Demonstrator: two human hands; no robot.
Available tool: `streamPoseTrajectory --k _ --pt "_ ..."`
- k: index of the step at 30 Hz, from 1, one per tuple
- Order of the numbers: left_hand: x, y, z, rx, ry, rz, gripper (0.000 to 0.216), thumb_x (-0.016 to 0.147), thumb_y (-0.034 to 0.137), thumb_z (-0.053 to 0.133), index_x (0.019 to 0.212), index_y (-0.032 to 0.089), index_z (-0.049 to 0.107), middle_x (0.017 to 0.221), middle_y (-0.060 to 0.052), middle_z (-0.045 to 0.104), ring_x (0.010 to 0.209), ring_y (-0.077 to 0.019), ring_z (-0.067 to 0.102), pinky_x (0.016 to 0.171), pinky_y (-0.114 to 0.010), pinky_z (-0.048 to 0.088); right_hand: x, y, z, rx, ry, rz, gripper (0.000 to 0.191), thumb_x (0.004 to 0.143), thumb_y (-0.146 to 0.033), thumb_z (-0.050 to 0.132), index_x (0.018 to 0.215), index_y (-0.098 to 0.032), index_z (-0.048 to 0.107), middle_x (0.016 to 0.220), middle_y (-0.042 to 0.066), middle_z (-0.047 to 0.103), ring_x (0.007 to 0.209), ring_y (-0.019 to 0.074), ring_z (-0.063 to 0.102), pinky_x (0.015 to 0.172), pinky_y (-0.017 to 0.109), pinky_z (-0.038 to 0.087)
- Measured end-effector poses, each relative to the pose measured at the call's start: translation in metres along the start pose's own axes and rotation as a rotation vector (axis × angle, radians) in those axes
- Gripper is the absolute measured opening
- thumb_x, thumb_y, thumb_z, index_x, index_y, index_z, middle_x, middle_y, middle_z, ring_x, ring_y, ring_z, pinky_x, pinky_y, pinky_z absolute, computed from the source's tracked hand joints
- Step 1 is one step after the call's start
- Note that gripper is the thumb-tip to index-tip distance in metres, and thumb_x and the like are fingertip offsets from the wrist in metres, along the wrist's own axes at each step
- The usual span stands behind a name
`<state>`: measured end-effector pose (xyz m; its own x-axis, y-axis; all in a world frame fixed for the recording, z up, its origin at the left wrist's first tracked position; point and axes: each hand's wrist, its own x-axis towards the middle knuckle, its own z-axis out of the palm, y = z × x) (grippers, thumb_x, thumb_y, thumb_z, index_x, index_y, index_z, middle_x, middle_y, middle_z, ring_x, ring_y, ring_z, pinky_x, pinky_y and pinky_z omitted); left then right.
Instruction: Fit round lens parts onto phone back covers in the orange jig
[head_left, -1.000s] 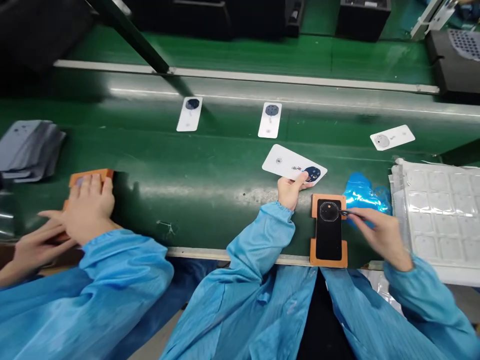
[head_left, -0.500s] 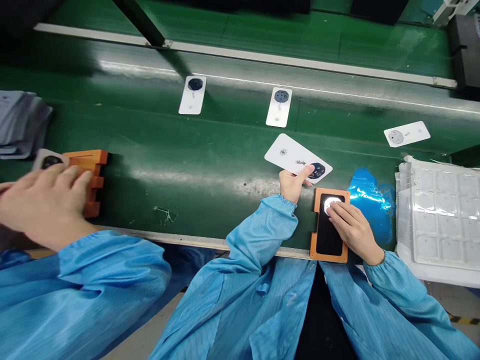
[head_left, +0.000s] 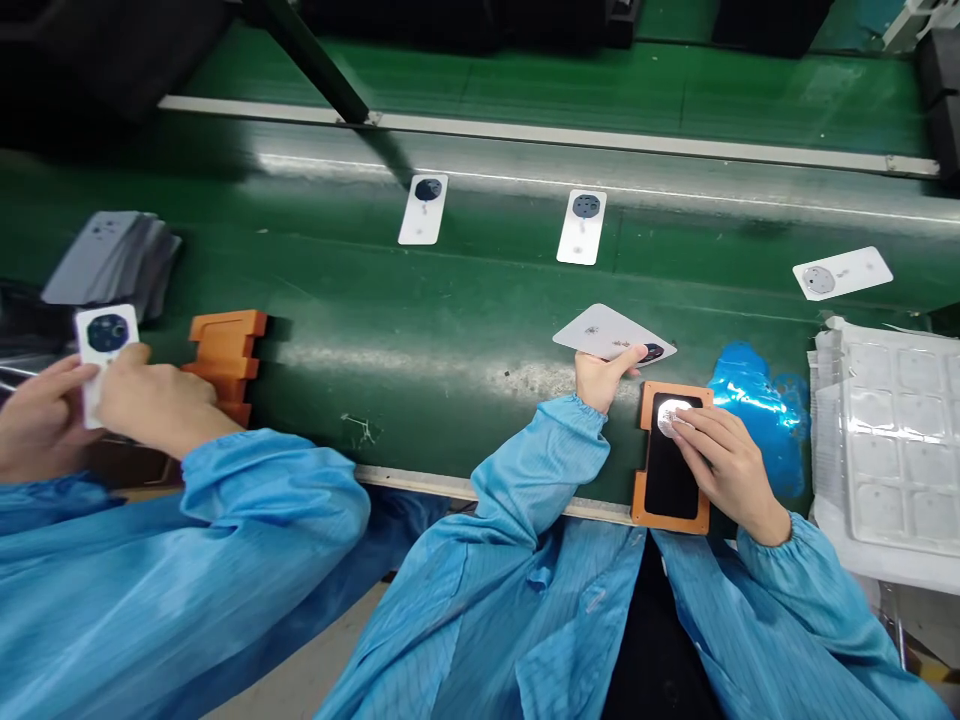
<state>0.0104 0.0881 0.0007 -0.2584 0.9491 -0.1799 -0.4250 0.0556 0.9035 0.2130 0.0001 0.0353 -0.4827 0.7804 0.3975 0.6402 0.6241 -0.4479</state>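
Note:
My left hand [head_left: 601, 378] grips a white phone-shaped panel [head_left: 596, 328] near its dark round camera area. The panel is tilted above the green bench, left of an orange fixture [head_left: 640, 505]. Inside that fixture lies a black inlay [head_left: 669, 490]. At the inlay's upper end is a shiny white round disc [head_left: 666, 416]. The fingers of my right hand [head_left: 726, 468] are pinched together on this disc; whether it is lifted at all I cannot tell.
Several similar white panels lie across the bench, one a white panel [head_left: 581, 228]. Blue film [head_left: 757, 410] and a clear compartment tray [head_left: 900, 440] are on the right. At left, a co-worker's hands [head_left: 161, 400] hold a panel beside another orange fixture [head_left: 229, 345] and a grey stack [head_left: 97, 255].
The panel in my left hand has tilted to a flatter angle. My right fingers stay at the disc. The co-worker's hand has left the fixture with a panel. The view has shifted slightly.

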Motion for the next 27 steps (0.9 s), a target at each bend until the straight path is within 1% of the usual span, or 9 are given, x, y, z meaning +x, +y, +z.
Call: streamPoseTrajectory --k 2,7,10,13,15,17,19,21,27 --pt "-0.001 0.002 0.001 0.002 0.007 -0.022 0.033 0.059 0.037 0.093 0.069 0.012 0.073 0.073 -0.004 0.072 0.062 -0.0141 0.066 0.048 -0.023 0.052 0.006 0.0 -0.001 0.029 0.031 -0.009 0.038 0.096 -0.015 0.063 0.13 -0.032 0.066 0.121 0.005 0.075 0.112 0.0255 0.07 0.101 0.048 0.056" --pt "-0.01 0.001 0.008 -0.034 0.037 -0.077 0.038 0.058 0.037 0.094 0.073 0.011 0.072 0.071 -0.003 0.071 0.047 -0.0064 0.054 0.033 -0.017 0.034 0.036 -0.004 0.009 0.05 0.102 0.032 0.03 0.1 -0.019 0.056 0.126 -0.027 0.068 0.12 0.008 0.075 0.107 0.024 0.071 0.094 0.042 0.059" --pt "-0.017 -0.003 0.011 -0.048 -0.015 -0.091 0.042 0.063 0.045 0.092 0.077 0.011 0.072 0.071 -0.002 0.071 0.045 -0.0067 0.054 0.035 -0.018 0.039 0.057 -0.007 0.021 -0.031 0.218 0.063 0.024 0.1 -0.019 0.056 0.118 -0.022 0.07 0.115 0.011 0.075 0.104 0.0254 0.071 0.091 0.043 0.06" --pt "-0.022 -0.007 0.014 -0.074 -0.028 -0.112 0.051 0.07 0.059 0.085 0.088 0.012 0.073 0.079 -0.005 0.074 0.053 -0.011 0.064 0.044 -0.022 0.052 0.071 -0.009 0.03 -0.12 0.321 0.093 0.018 0.098 -0.017 0.058 0.11 -0.019 0.07 0.109 0.013 0.075 0.1 0.0262 0.07 0.088 0.043 0.06" --pt "-0.024 -0.009 0.015 -0.12 -0.036 -0.11 0.06 0.075 0.067 0.078 0.1 0.013 0.073 0.092 -0.008 0.077 0.07 -0.017 0.073 0.055 -0.025 0.06 0.076 -0.009 0.032 -0.141 0.358 0.123 0.015 0.097 -0.017 0.059 0.108 -0.018 0.07 0.108 0.013 0.075 0.099 0.0263 0.07 0.087 0.042 0.06" --pt "-0.027 -0.01 0.016 -0.172 -0.061 -0.102 0.067 0.076 0.072 0.074 0.112 0.015 0.072 0.105 -0.011 0.078 0.09 -0.0233 0.076 0.071 -0.031 0.065 0.078 -0.007 0.033 -0.13 0.389 0.161 0.013 0.097 -0.019 0.06 0.105 -0.018 0.071 0.106 0.013 0.074 0.098 0.026 0.07 0.086 0.042 0.06" --pt "-0.031 -0.012 0.016 -0.198 -0.083 -0.09 0.074 0.076 0.076 0.071 0.119 0.016 0.069 0.113 -0.013 0.077 0.104 -0.0279 0.075 0.084 -0.037 0.065 0.079 -0.006 0.034 -0.103 0.419 0.19 0.01 0.097 -0.021 0.062 0.101 -0.019 0.071 0.103 0.012 0.074 0.097 0.0251 0.071 0.085 0.04 0.061" --pt "-0.035 -0.015 0.017 -0.193 -0.097 -0.066 0.078 0.076 0.079 0.069 0.123 0.017 0.068 0.118 -0.014 0.076 0.11 -0.0302 0.073 0.091 -0.04 0.064 0.08 -0.005 0.035 -0.085 0.449 0.205 0.008 0.096 -0.023 0.064 0.1 -0.02 0.07 0.101 0.011 0.075 0.096 0.0242 0.072 0.085 0.039 0.061" --pt "-0.04 -0.02 0.015 -0.124 -0.185 0.027 0.072 0.085 0.075 0.062 0.131 0.02 0.067 0.129 -0.013 0.073 0.123 -0.0319 0.068 0.1 -0.042 0.061 0.077 -0.003 0.038 -0.082 0.464 0.227 0.01 0.098 -0.021 0.061 0.098 -0.021 0.07 0.104 0.01 0.076 0.102 0.0227 0.074 0.089 0.038 0.062"
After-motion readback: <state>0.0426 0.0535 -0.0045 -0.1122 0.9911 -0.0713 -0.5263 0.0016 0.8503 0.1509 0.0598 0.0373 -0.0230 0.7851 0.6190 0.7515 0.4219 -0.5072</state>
